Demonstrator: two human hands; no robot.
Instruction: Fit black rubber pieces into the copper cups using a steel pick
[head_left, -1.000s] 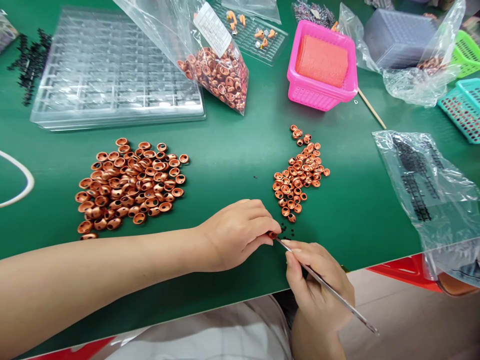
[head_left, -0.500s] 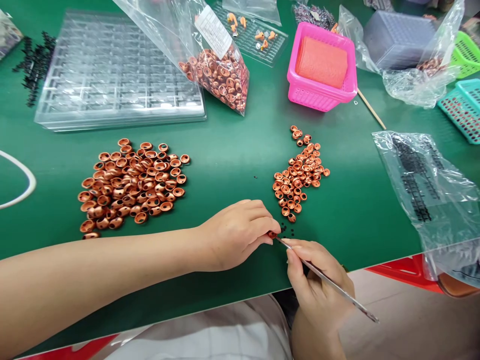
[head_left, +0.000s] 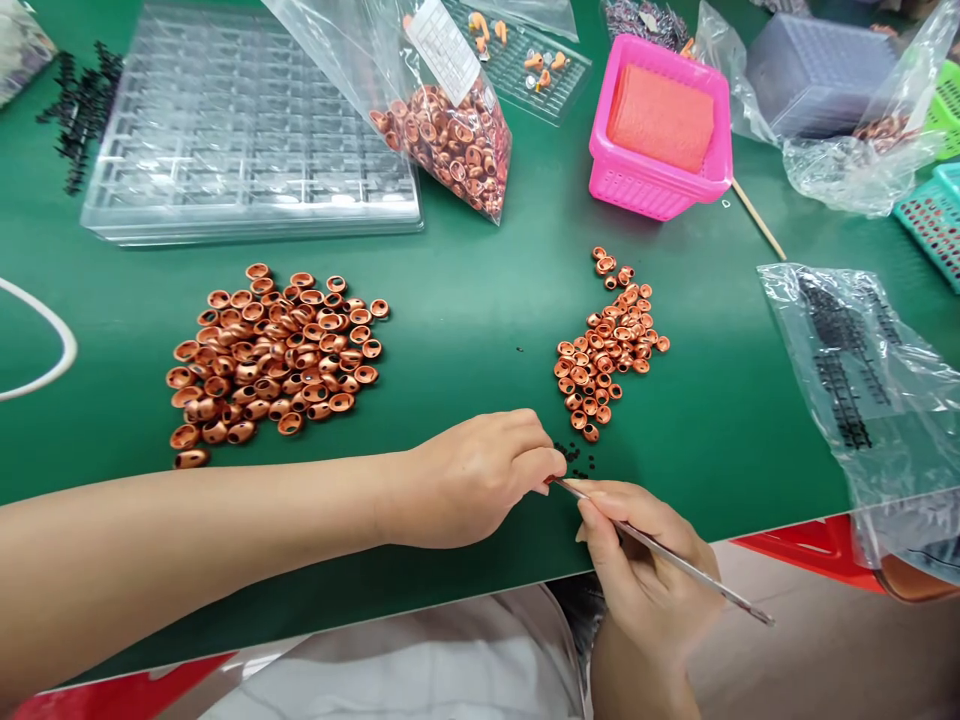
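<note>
My left hand (head_left: 487,480) is closed on a small copper-coloured shell (head_left: 550,482), mostly hidden behind the fingertips. My right hand (head_left: 649,560) grips a thin metal rod-like tool (head_left: 690,570) the way one holds a pen, its tip at the shell. Tiny black pieces (head_left: 577,458) lie scattered on the green table just beyond the fingertips. Behind them spreads a smaller heap of copper-coloured shells (head_left: 609,345). Farther left, past my left forearm, sits a larger heap of such shells (head_left: 277,350).
Clear plastic trays (head_left: 247,140) are stacked at the back left, beside a bag of copper shells (head_left: 457,145). A pink basket (head_left: 660,190) holds a reddish block. At right, a bag with black parts (head_left: 855,350) hangs over the table edge. A white cable (head_left: 56,365) curves in from the left.
The view has shifted slightly, so the table's contents sit a little farther right. Both hands stay together at the shell; it is now more hidden by the left fingers.
</note>
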